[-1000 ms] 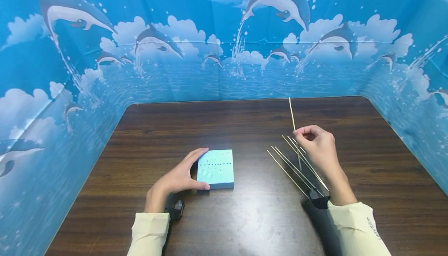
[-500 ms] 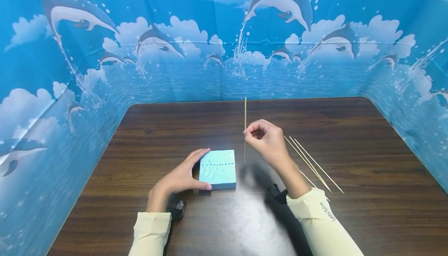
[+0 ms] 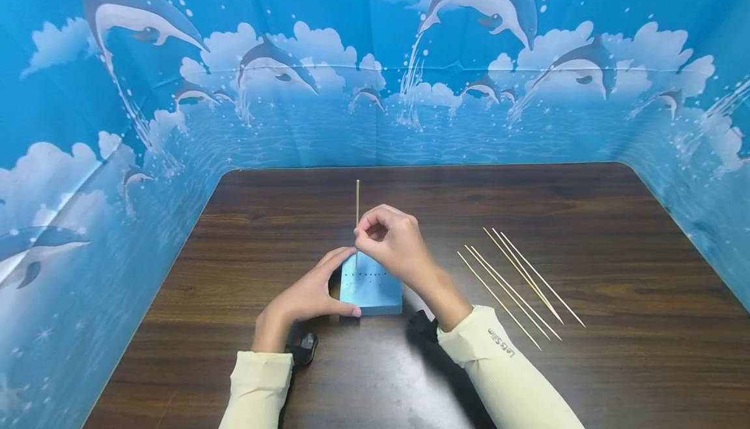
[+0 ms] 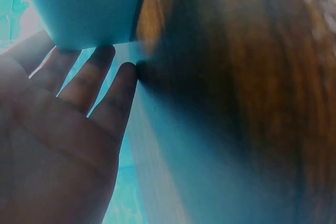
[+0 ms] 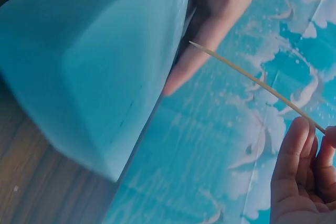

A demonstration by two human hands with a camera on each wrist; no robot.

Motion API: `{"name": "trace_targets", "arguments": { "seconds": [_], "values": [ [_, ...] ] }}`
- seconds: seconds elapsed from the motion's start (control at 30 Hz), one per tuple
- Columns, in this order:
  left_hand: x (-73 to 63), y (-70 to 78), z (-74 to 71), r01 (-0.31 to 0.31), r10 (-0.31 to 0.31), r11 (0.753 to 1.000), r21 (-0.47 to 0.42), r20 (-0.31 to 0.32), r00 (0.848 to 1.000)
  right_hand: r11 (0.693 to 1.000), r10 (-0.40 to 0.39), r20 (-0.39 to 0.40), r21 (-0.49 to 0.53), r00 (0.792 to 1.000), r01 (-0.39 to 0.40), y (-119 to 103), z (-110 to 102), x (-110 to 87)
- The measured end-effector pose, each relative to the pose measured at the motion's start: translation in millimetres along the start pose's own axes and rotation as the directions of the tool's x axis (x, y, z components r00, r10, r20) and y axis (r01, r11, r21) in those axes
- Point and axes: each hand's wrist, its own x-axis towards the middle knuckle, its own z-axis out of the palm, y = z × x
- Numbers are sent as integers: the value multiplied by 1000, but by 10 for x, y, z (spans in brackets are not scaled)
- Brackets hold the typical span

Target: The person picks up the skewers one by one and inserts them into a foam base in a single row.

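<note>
A light blue foam block [image 3: 375, 295] lies flat on the table, with a row of small dark holes across its top. My left hand [image 3: 305, 289] grips its left side, thumb at the front edge and fingers at the back corner. In the left wrist view, fingertips meet the block's side [image 4: 89, 9]. Over the block's back left part, my right hand [image 3: 401, 247] pinches a thin bamboo skewer [image 3: 358, 201] held upright between thumb and fingers. The right wrist view shows the skewer's pointed lower end [image 5: 197, 44] apart from the block, overlapping the left hand behind it.
Several more skewers [image 3: 499, 300] lie slanted and loosely side by side on the dark wooden table [image 3: 269, 211], to the right of the block. A blue dolphin-print curtain [image 3: 328, 123] stands around the table's back and sides.
My right hand has carried the skewer leftward from above the loose skewers to over the foam block. The left hand has stayed on the block.
</note>
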Motion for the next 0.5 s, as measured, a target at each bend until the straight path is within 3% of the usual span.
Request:
{"name": "trace_targets", "arguments": {
  "seconds": [0.2, 0.5],
  "values": [
    [-4, 12, -4, -11, 11, 1000, -14, 8, 1000, 1000, -25, 48, 19, 999, 24, -25, 126, 25],
    [0, 2, -10, -8, 9, 1000, -18, 8, 1000, 1000, -24, 57, -3, 998, 24, -1, 178, 16]
  ]
}}
